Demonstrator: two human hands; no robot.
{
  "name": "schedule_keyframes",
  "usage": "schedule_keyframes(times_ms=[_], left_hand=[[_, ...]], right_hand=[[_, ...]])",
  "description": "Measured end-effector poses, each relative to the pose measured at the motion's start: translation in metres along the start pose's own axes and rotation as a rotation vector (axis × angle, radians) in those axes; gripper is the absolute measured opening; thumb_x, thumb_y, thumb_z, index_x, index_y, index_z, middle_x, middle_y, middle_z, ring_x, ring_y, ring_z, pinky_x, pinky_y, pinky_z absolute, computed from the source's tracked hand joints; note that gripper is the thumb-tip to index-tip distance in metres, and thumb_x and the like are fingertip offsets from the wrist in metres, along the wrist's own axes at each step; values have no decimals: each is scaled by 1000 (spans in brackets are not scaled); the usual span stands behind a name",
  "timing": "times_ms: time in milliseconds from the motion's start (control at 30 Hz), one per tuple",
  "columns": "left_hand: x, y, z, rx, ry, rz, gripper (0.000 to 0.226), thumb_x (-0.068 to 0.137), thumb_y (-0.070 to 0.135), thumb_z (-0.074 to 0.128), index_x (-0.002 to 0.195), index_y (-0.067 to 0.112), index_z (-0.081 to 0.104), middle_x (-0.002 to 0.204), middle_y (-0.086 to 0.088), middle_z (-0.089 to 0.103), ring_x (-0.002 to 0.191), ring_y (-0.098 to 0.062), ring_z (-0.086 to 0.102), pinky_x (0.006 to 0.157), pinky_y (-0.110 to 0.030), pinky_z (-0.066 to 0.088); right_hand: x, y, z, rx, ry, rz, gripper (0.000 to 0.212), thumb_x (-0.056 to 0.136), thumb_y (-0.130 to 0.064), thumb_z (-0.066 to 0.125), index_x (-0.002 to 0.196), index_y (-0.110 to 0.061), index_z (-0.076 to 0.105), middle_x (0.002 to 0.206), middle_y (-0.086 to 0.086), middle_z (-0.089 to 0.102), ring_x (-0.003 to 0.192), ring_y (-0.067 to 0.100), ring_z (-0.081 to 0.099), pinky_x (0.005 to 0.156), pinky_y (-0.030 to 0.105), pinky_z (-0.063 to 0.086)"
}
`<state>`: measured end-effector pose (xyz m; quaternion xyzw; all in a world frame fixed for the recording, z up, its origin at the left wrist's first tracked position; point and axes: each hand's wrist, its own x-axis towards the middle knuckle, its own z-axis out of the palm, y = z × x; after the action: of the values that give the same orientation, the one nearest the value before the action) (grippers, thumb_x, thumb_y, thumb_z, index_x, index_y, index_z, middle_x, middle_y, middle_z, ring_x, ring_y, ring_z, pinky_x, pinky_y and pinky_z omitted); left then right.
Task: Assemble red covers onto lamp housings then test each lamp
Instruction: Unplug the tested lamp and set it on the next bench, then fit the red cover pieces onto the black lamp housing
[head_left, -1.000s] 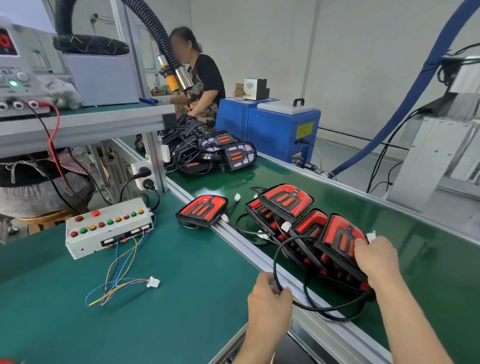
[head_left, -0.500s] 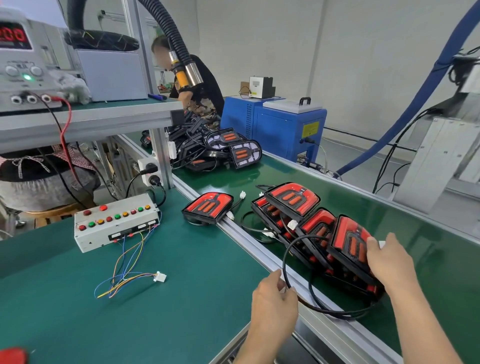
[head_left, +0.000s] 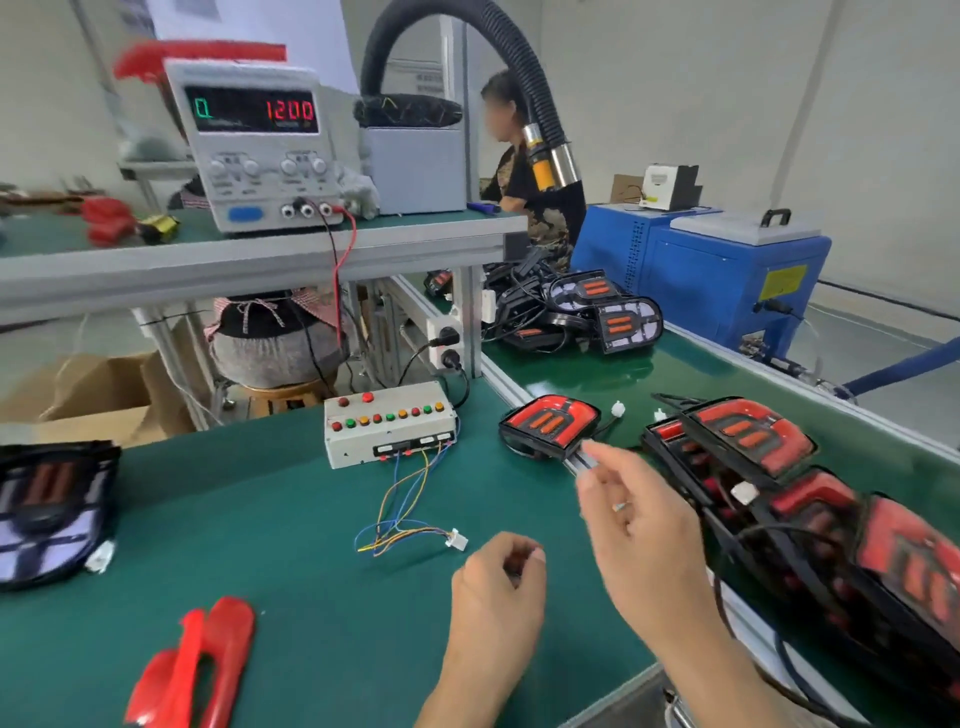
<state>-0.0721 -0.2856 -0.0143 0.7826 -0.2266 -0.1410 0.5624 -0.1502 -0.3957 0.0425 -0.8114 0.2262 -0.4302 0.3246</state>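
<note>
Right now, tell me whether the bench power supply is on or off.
On. The power supply on the upper shelf has a lit display: red digits reading 1200 and a green figure at its left.

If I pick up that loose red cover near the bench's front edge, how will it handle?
The red cover looks like thin moulded plastic with an open slot, so probably light and fairly stiff, perhaps flexing a little. Its glossy surface may be slippery. It lies flat on the green mat, so it is unlikely to roll.
</note>
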Motion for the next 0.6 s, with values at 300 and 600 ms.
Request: schedule_keyframes(times_ms=[300,600], left_hand=[[5,-27,-170,247,374,-43,23,93,30,63,71,25,66,56,20,62,53,1,55,54,-11,39],[14,-74,-309,393,791,-259,28,93,32,65,114,13,61,109,0,63,100,-21,55,81,-28,37]], right_hand=[[-17,5,153,-192,-428,215,35,99,-35,60,132,-23,63,108,-5,51,87,8,58,78,33,43],[-29,15,161,-216,-447,313,58,96,-48,57,143,-14,53,141,15,49,127,31,51,102,51,41]])
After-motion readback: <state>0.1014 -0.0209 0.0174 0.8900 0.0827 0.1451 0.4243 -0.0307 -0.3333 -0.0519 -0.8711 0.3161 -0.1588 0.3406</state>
